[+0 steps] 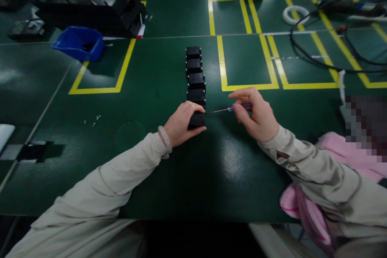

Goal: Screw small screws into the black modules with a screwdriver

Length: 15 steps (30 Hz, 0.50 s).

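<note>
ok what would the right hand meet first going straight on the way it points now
Probably the small black rectangular block in the left hand; the thin clear-handled screwdriver ends at its side, contact unclear.

Worn on the head, the 1 camera looks forward and down across the green table (pixel 193 185), near enough that the left hand (pixel 181 123) and right hand (pixel 259 116) sit mid-frame, the table's near edge (pixel 193 220) crossing below.

Left fingers (pixel 198 130) hold block (pixel 197 120) (black); right fingers (pixel 242 93), screwdriver (pixel 230 109).
</note>
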Each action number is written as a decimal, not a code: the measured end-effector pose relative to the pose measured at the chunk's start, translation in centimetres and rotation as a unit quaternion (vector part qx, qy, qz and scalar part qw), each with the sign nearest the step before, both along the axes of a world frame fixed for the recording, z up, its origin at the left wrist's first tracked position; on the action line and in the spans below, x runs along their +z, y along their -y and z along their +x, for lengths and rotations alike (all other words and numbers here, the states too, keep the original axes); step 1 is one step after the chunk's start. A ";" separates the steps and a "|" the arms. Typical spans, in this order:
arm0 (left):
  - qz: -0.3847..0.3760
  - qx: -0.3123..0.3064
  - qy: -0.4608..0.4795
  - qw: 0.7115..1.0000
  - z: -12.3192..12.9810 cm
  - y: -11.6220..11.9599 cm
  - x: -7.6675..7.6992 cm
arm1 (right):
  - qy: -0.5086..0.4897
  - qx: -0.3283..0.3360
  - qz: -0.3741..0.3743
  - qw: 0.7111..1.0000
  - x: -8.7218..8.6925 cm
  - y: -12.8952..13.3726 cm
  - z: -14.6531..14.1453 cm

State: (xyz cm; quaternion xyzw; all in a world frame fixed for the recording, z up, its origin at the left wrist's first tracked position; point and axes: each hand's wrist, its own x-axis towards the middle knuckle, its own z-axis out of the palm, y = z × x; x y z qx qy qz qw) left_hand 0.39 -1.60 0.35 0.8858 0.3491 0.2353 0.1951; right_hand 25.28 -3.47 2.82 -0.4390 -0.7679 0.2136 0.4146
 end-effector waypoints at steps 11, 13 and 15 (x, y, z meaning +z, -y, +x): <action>0.005 -0.003 0.009 1.000 0.0 0.0 -0.1 | -0.012 0.004 -0.021 1.000 -0.3 -0.3 0.1; 0.007 -0.004 0.009 1.000 0.0 0.0 -0.1 | -0.015 0.005 -0.030 0.999 -0.3 -0.3 0.1; 0.010 -0.006 0.009 1.000 0.0 0.0 -0.1 | -0.015 0.005 -0.035 0.999 -0.4 -0.3 0.2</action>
